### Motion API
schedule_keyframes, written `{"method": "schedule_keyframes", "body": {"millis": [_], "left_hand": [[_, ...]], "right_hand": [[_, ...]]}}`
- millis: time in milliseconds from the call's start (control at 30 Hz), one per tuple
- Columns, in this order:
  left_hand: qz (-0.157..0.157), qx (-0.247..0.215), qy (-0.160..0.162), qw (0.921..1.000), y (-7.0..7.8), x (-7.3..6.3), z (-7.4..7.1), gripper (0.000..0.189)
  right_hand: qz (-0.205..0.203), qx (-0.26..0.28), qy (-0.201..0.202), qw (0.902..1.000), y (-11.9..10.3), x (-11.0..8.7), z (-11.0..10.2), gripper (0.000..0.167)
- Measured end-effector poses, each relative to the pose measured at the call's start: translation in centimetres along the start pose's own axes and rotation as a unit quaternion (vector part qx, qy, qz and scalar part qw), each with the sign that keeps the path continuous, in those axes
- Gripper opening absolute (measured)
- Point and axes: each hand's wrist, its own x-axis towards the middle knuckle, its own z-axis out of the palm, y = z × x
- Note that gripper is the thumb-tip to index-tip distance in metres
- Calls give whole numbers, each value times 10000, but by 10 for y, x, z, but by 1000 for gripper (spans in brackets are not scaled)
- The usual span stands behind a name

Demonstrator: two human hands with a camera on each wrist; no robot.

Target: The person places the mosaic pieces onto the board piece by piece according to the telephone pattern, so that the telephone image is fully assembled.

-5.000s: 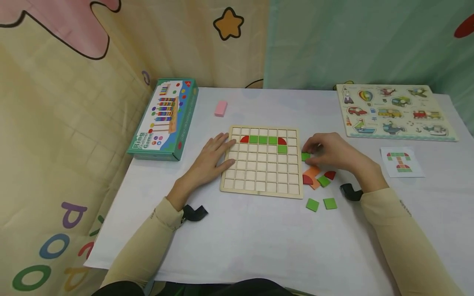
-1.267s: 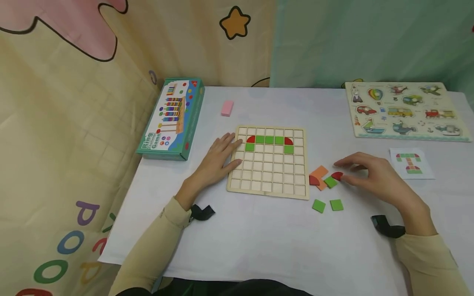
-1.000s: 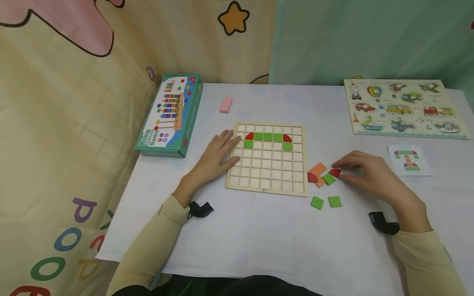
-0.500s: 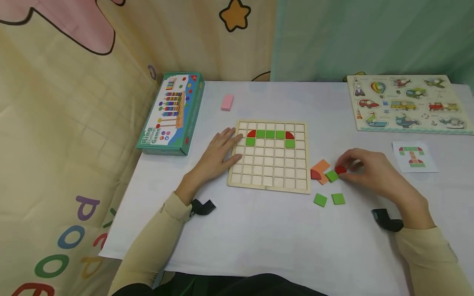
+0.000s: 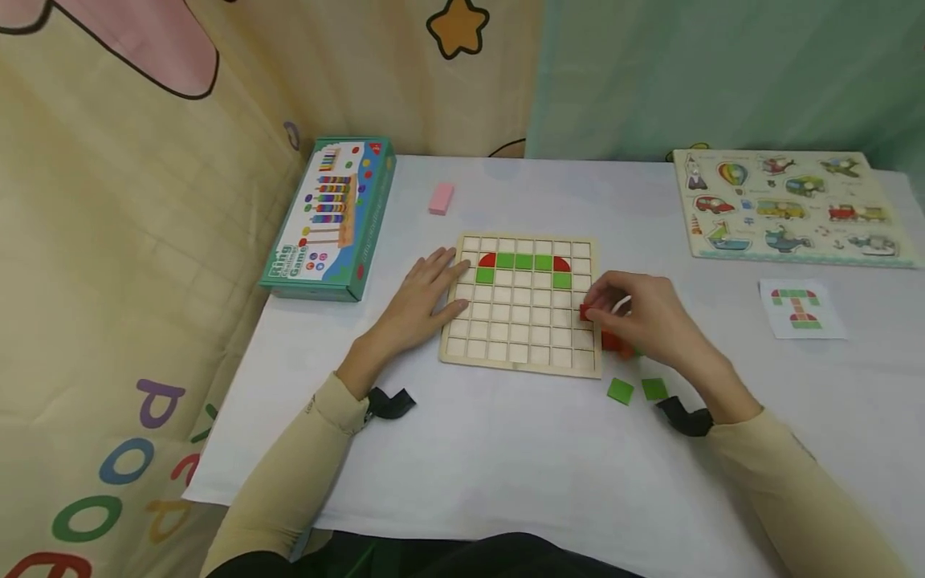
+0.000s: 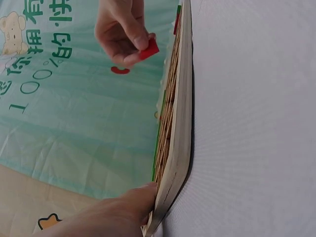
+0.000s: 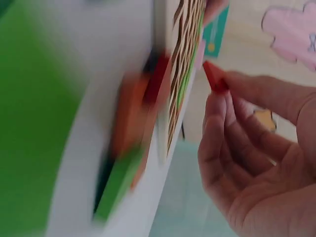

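Observation:
My left hand (image 5: 415,305) rests with fingers extended on the left edge of a wooden grid board (image 5: 520,368). Between thumb and fingertips, my right hand (image 5: 650,317) pinches a red quarter-round tile (image 7: 215,79), held above the board's right side. Set in the board's upper cells is a row of green tiles (image 5: 523,262) with a red quarter-round (image 5: 560,265) at each end. Below each end sits one green square (image 5: 561,280). Right of the board, another red tile (image 5: 611,343) and orange pieces lie partly hidden under my right hand. Two loose green squares (image 5: 620,391) lie nearer me.
A printed card (image 5: 802,308) with a red, green and orange pattern lies at the right. Behind it is a vehicle picture board (image 5: 791,205). A game box (image 5: 328,221) stands at the back left, and a pink block (image 5: 441,198) sits behind the grid board.
My right hand has picked up the red quarter-round from the table and moved left over the board. Since the oldest frame, a green square has been added under the left red piece.

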Motion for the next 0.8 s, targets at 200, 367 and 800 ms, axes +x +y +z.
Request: {"method": "schedule_keyframes", "body": {"millis": [200,367,800], "left_hand": [[90,-62,78,9999,-4,-1,0,64],[135,-41,92,9999,-4,1,1,64],[86,-23,82,9999,-2,0,1,64]], "right_hand": [[260,385,-118,9989,-22,26,34,7],[229,415,-164,9987,-22,30,41,7],[-97,212,-273,9994,-23,28,46,7]]}}
